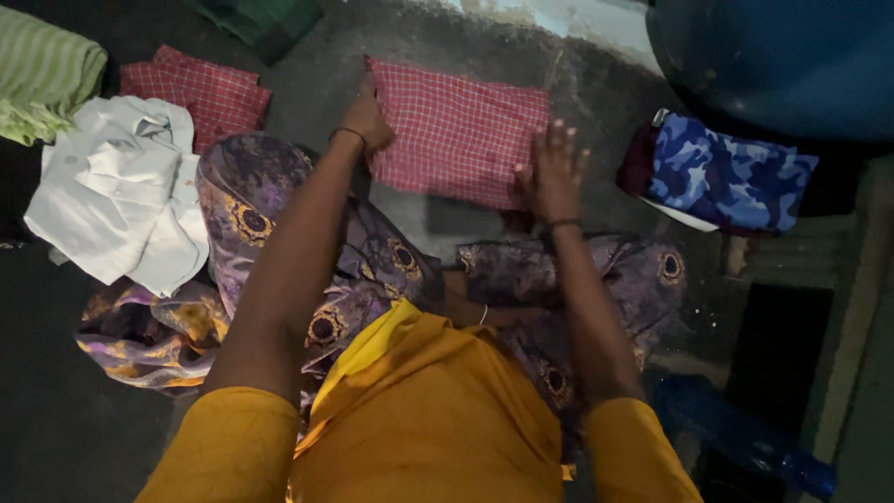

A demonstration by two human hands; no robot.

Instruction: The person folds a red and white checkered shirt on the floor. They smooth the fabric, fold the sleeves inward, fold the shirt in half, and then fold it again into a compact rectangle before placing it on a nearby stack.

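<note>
A folded red checked cloth point(456, 130) lies flat on the dark floor in front of me. My left hand point(366, 121) rests on its left edge, fingers curled against the fabric. My right hand point(552, 169) presses flat on its lower right corner with fingers spread. Both arms reach out over my knees, which are covered by purple patterned fabric point(372, 261). I wear a yellow top point(428, 419).
A second folded red checked cloth point(200, 91) lies at the upper left, beside a crumpled white garment point(121, 191) and a green striped cloth point(42, 70). A blue camouflage garment point(726, 177) sits folded at the right, under a large blue drum point(782, 56).
</note>
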